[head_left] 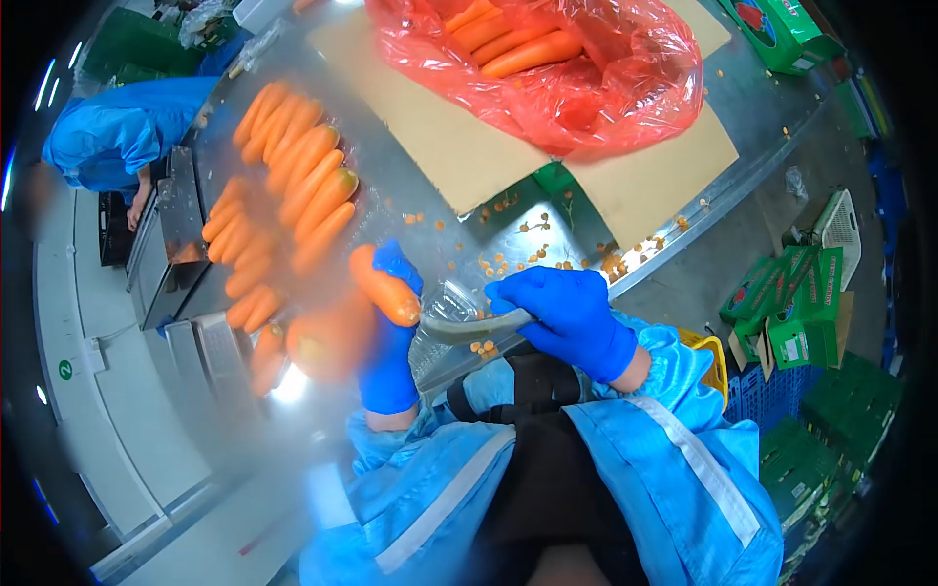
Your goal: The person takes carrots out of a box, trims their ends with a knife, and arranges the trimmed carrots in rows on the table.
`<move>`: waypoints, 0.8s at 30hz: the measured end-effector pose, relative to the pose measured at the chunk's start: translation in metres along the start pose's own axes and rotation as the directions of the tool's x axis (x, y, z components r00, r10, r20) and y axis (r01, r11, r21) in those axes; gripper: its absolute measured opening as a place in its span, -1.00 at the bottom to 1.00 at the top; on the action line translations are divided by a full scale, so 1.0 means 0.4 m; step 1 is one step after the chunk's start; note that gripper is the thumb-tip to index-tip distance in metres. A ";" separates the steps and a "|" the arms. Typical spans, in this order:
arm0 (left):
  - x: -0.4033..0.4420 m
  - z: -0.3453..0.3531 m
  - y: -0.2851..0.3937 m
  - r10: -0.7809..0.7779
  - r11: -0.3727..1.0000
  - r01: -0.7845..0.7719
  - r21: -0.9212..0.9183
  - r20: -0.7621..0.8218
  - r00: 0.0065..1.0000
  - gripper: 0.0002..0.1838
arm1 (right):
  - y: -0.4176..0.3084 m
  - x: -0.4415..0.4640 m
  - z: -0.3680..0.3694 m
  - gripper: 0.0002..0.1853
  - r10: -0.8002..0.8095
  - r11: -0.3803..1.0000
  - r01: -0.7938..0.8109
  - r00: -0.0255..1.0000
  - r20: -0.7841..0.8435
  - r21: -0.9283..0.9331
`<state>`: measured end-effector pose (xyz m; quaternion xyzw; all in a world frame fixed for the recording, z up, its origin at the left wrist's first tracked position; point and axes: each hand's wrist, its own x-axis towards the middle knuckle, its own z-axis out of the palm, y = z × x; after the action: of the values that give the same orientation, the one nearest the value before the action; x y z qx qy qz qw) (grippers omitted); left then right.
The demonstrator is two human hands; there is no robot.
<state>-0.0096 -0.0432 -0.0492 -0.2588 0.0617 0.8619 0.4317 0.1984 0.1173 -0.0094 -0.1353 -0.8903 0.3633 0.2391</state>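
Left hand (393, 350) in blue glove, fingers wrapped round a carrot (383, 287), held up over the table (391, 186). Right hand (569, 314) closed on a knife (474, 328), blade at the carrot's near end. More carrots (311, 181) lie left; red bag (625, 122) beyond, on a cardboard box (669, 176).

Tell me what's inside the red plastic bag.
Several carrots lie side by side in the red plastic bag. Anything beneath them is covered; the picture's top edge cuts off the bag's far end.
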 end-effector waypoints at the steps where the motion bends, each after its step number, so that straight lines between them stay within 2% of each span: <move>1: -0.003 -0.003 0.001 -0.029 1.000 0.029 -0.008 -0.018 0.999 -0.76 | -0.004 0.001 0.007 -0.65 -0.014 0.998 0.017 0.999 0.041 -0.068; 4: -0.003 0.000 0.007 -0.095 0.993 0.092 -0.074 -0.042 0.995 -0.76 | -0.022 0.015 0.040 -0.65 -0.035 0.964 0.052 0.997 0.072 -0.261; 7: -0.006 0.000 0.009 -0.157 0.976 0.144 -0.165 -0.066 0.985 -0.76 | -0.024 0.026 0.058 -0.66 -0.078 0.931 0.088 0.996 0.041 -0.354; 10: -0.012 0.000 0.000 -0.208 0.953 0.184 -0.239 -0.083 0.975 -0.76 | -0.019 0.031 0.070 -0.69 -0.140 0.920 0.126 0.990 -0.013 -0.372; 16: -0.015 0.009 -0.030 -0.280 0.912 0.238 -0.334 -0.084 0.956 -0.76 | -0.012 0.020 0.070 -0.68 -0.142 0.891 0.112 0.989 -0.037 -0.439; 19: -0.020 0.012 -0.050 -0.320 0.890 0.275 -0.363 -0.070 0.945 -0.75 | -0.003 0.009 0.047 -0.68 -0.027 0.878 0.009 0.999 -0.031 -0.478; 20: -0.022 0.011 -0.055 -0.330 0.884 0.287 -0.368 -0.056 0.942 -0.75 | 0.028 -0.003 0.030 -0.68 0.115 0.976 -0.146 0.976 -0.186 -0.164; 21: -0.023 0.007 -0.059 -0.346 0.876 0.307 -0.372 -0.043 0.937 -0.75 | 0.053 -0.013 0.011 -0.68 0.292 0.951 -0.247 0.914 -0.282 0.184; 22: -0.023 0.007 -0.064 -0.356 0.868 0.318 -0.381 -0.032 0.934 -0.75 | 0.052 -0.019 -0.007 -0.67 0.402 0.915 -0.379 0.846 -0.350 0.134; 24: -0.023 -0.014 -0.059 -0.418 0.840 0.413 -0.352 0.065 0.906 -0.68 | 0.016 -0.046 0.010 -0.67 0.327 0.938 -0.289 0.922 -0.209 0.191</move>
<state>0.0156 -0.0369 -0.0468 -0.3462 -0.1506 0.7425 0.5534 0.2122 0.1118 -0.0225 -0.2973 -0.7912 0.4464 0.2936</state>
